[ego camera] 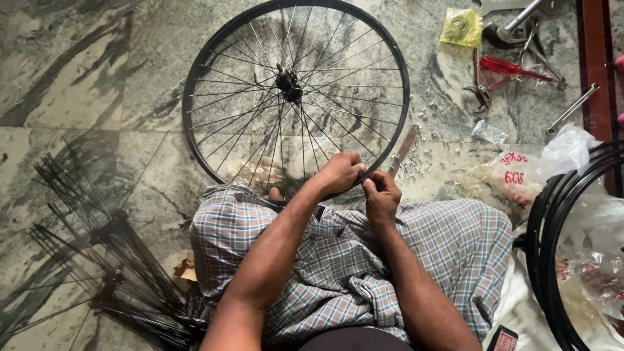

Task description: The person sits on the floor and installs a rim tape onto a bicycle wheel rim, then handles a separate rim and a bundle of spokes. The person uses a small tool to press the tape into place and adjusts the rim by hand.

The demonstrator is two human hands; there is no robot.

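Item: spoked bicycle wheel [296, 91], black rim, lying flat on the grey-green marble floor [78, 78] at 12 o'clock from our lap, hub [288, 83] near its centre. We had our left hand [339, 172] curled over the near edge of the rim at its 6 o'clock, fingers closed around it; our right hand [381, 194] sat just beside, touching the same stretch of rim, thumb and fingertips pinched together on something too small for us to make out. Checked cloth [338, 260] covered our knees, its far edge meeting the rim. At 8 o'clock we logged loose bundles of black spokes [110, 260] fanned across the floor, their tips near the cloth. At 1 to 2 o'clock: red-handled tool [510, 67], spanners [572, 107], yellow packet [462, 27], small clear bag [489, 132], all well apart from the wheel. A scatter of small metal pieces [416, 166] and a flat file [403, 149] lay just outside the rim at 4 o'clock. At 3 o'clock, stacked black rims [552, 247] and plastic bags [565, 149] closed off that side. Open floor remained at 10 to 11 o'clock.
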